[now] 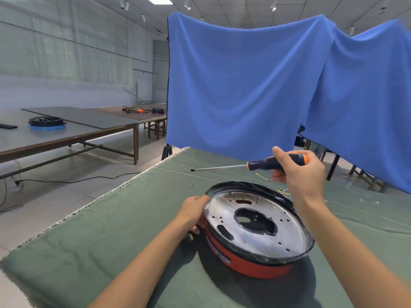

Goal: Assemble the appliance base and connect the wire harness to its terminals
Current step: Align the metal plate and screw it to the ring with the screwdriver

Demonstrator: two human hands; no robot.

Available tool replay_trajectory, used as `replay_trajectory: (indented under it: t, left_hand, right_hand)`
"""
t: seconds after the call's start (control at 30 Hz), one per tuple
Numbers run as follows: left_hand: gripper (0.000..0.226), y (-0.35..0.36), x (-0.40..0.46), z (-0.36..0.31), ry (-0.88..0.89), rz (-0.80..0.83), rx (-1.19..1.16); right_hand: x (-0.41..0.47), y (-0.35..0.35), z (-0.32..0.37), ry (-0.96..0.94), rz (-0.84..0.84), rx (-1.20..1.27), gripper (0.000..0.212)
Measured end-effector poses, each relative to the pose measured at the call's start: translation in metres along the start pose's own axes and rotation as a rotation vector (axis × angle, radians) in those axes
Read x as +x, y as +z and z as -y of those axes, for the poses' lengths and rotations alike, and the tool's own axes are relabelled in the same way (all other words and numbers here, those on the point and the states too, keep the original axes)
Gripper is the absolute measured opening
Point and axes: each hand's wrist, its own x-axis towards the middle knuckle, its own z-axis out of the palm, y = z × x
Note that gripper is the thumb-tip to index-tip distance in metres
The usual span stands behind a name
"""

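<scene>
The round appliance base, a red-walled shell with a black rim and a perforated silver metal plate set inside it, sits on the green cloth-covered table at lower centre-right of the frame. The plate has a large keyhole-shaped central opening, two oblong slots and many small holes; no screws can be made out in them. As a container, the shell holds only this plate; no wire harness is visible inside it.

The left hand grips the base's rim on the left side, fingers curled over the edge, steadying it. The right hand is clamped around the black-and-orange handle of a long-shaft screwdriver, held above the far edge of the base with the shaft pointing left, roughly level.

Just beyond the base, small yellowish wire pieces with ring ends lie on the cloth, and a small screw-like item lies apart to the upper left of the base.

Risks from here, as judged:
- The base appears tilted toward the viewer; if the left-hand grip slackens, it may slide on the cloth.
- The screwdriver tip may slip off a fastener and scratch the plate.
- Loose small parts on the cloth may be lost in its folds.

A blue fabric backdrop hangs behind the table.
</scene>
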Motion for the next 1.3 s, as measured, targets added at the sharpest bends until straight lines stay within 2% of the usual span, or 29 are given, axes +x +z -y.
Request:
replay_trajectory:
  t: [0.13, 0.33, 0.4, 0.47, 0.57, 0.63, 0.73, 0.8, 0.83, 0.9, 1.0, 1.3]
  left_hand:
    - [0.024, 0.008, 0.005, -0.001, 0.001, -0.081, 0.042]
    - [0.042, 0.029, -0.006, -0.008, -0.036, -0.301, 0.082]
    - [0.043, 0.032, -0.009, -0.013, -0.063, -0.264, 0.031]
    - [0.034, 0.032, -0.014, -0.015, -0.102, -0.128, 0.010]
    - [0.024, 0.025, -0.020, -0.013, -0.110, 0.008, 0.129]
    - [0.027, 0.019, -0.017, -0.011, -0.079, 0.014, 0.246]
    - [0.053, 0.009, -0.004, -0.011, -0.028, -0.033, 0.364]
    - [0.068, 0.002, 0.011, -0.010, 0.000, -0.124, 0.396]
    - [0.068, -0.002, 0.020, -0.008, 0.027, -0.201, 0.427]
    - [0.056, -0.010, 0.044, -0.003, 0.106, -0.366, 0.545]
    - [0.029, -0.015, 0.076, 0.005, 0.176, -0.448, 0.698]
    - [0.029, -0.009, 0.126, 0.013, 0.167, -0.439, 0.935]
  right_hand:
    - [-0.014, -0.013, -0.034, 0.142, 0.092, 0.034, 0.032]
    - [-0.022, -0.022, -0.055, 0.165, 0.234, -0.184, 0.031]
    - [-0.020, -0.023, -0.054, 0.104, 0.293, -0.322, 0.029]
    - [-0.020, -0.023, -0.051, 0.025, 0.425, -0.524, 0.030]
    - [-0.022, -0.017, -0.049, 0.021, 0.650, -0.759, 0.034]
    - [-0.025, -0.010, -0.053, 0.043, 0.641, -0.785, 0.026]
    - [-0.022, -0.004, -0.062, 0.076, 0.595, -0.736, 0.019]
    - [-0.018, -0.003, -0.069, 0.116, 0.552, -0.693, 0.012]
    - [-0.016, -0.002, -0.072, 0.150, 0.519, -0.653, 0.008]
    - [-0.010, 0.001, -0.078, 0.234, 0.465, -0.547, 0.004]
    - [-0.004, 0.003, -0.086, 0.301, 0.478, -0.538, 0.002]
    - [0.017, 0.002, -0.099, 0.356, 0.567, -0.532, 0.009]
